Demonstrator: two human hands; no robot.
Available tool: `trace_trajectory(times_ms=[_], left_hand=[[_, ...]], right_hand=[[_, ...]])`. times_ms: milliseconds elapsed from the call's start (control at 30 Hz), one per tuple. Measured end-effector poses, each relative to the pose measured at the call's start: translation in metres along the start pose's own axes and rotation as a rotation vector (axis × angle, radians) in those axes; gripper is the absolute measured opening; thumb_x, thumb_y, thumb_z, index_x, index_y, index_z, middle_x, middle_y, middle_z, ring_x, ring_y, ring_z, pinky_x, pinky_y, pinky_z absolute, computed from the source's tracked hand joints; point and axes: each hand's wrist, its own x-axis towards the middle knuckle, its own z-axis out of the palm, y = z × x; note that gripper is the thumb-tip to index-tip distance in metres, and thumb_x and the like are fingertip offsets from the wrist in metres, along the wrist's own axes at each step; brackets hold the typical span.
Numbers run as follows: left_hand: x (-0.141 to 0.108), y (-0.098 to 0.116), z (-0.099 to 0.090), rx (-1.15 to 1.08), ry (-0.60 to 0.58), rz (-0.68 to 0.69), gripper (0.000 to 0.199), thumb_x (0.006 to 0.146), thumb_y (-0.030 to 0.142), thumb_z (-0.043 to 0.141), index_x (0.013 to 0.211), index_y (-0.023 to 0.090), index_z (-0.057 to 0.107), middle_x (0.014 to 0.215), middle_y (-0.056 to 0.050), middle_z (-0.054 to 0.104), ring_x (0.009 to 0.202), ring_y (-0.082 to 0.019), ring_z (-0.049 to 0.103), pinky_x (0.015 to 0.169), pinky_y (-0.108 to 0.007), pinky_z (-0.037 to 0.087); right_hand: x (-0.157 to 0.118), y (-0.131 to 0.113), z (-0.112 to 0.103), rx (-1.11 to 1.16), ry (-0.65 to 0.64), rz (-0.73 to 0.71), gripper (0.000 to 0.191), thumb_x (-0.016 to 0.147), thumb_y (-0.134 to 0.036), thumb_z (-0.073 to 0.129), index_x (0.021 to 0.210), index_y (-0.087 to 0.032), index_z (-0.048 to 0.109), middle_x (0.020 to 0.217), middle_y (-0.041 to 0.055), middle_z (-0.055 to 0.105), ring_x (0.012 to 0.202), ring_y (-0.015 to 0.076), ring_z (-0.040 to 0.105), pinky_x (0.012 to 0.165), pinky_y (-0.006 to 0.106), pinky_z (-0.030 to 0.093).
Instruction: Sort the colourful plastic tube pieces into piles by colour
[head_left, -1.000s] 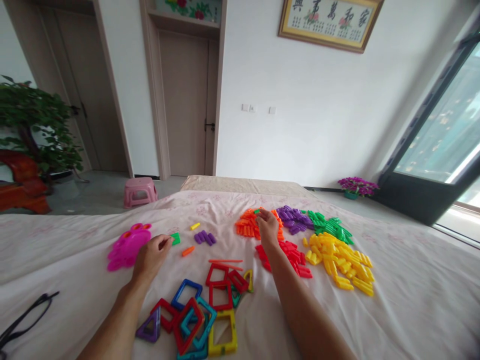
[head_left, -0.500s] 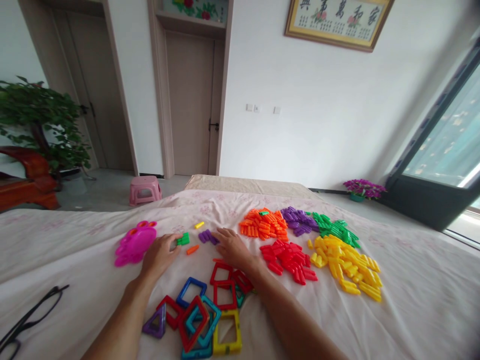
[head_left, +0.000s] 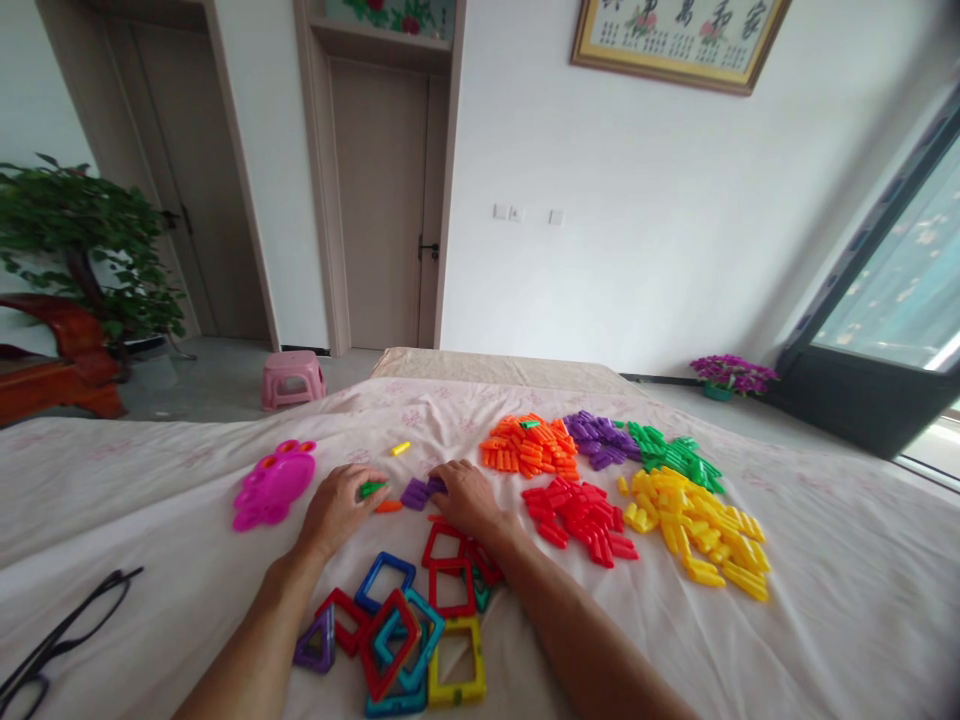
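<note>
My left hand (head_left: 337, 508) has its fingers closed around a green plastic piece (head_left: 370, 489), which shows between thumb and fingertips. Just beneath those fingertips lies an orange piece (head_left: 388, 507). A small group of purple pieces (head_left: 415, 494) rests on the cloth between my two hands. My right hand (head_left: 466, 497) curls its fingers over the right end of this group and grips a purple piece there; its fingertips are partly hidden. A single yellow piece (head_left: 400, 448) lies a little beyond both hands.
To the right are piles of orange (head_left: 529, 450), purple (head_left: 598, 440), green (head_left: 679, 458), red (head_left: 577, 518) and yellow pieces (head_left: 701, 530). Magnetic frame tiles (head_left: 456, 690) lie between my forearms. A pink paw-shaped tray (head_left: 277, 485) and glasses (head_left: 71, 630) are at left.
My left hand has moved right and closed around the green piece, near the orange one. The right hand's fingers have curled over the purple pieces, which have shifted slightly toward me.
</note>
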Motion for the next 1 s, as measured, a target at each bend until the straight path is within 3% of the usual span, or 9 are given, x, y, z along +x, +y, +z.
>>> trace_trajectory(times_ms=[167, 267, 567, 767, 1000], left_hand=[[0.002, 0.007, 0.003, -0.048, -0.068, 0.046, 0.039, 0.081, 0.053, 0.057, 0.099, 0.024, 0.077, 0.118, -0.008, 0.069, 0.127, -0.028, 0.048, 0.114, -0.041, 0.028], [0.002, 0.007, 0.006, -0.093, -0.097, 0.039, 0.036, 0.079, 0.053, 0.06, 0.091, 0.024, 0.077, 0.118, -0.007, 0.069, 0.127, -0.028, 0.049, 0.116, -0.041, 0.025], [0.002, 0.003, 0.014, -0.245, -0.128, 0.01, 0.035, 0.08, 0.051, 0.06, 0.084, 0.019, 0.072, 0.112, -0.01, 0.068, 0.112, -0.026, 0.058, 0.104, -0.039, 0.041], [0.002, -0.004, 0.016, -0.286, -0.093, -0.061, 0.035, 0.079, 0.05, 0.06, 0.088, 0.018, 0.072, 0.11, -0.011, 0.07, 0.108, -0.027, 0.061, 0.102, -0.043, 0.044], [0.004, -0.012, 0.02, -0.268, -0.086, -0.05, 0.031, 0.077, 0.046, 0.063, 0.087, 0.018, 0.072, 0.112, -0.012, 0.07, 0.109, -0.027, 0.062, 0.103, -0.043, 0.045]], right_hand=[[0.0, -0.006, -0.002, 0.251, 0.079, -0.06, 0.037, 0.079, -0.015, 0.063, 0.116, -0.023, 0.061, 0.108, 0.0046, 0.064, 0.091, 0.0165, 0.061, 0.081, 0.025, 0.047], [0.0, -0.012, -0.004, 0.349, 0.111, -0.117, 0.034, 0.08, -0.011, 0.062, 0.112, -0.023, 0.063, 0.106, 0.004, 0.063, 0.093, 0.0154, 0.061, 0.083, 0.024, 0.047], [0.0, -0.007, -0.006, 0.383, 0.083, -0.169, 0.029, 0.079, -0.013, 0.067, 0.107, -0.024, 0.066, 0.101, 0.0014, 0.066, 0.09, 0.0139, 0.062, 0.082, 0.023, 0.047], [0.007, 0.028, -0.032, 0.301, 0.261, 0.07, 0.027, 0.078, -0.017, 0.068, 0.104, -0.024, 0.069, 0.1, 0.003, 0.07, 0.091, 0.0176, 0.064, 0.084, 0.028, 0.049], [-0.007, 0.113, -0.082, 0.359, 0.626, 0.46, 0.034, 0.076, -0.029, 0.063, 0.108, -0.019, 0.069, 0.101, 0.0054, 0.073, 0.09, 0.0198, 0.067, 0.086, 0.032, 0.051]])
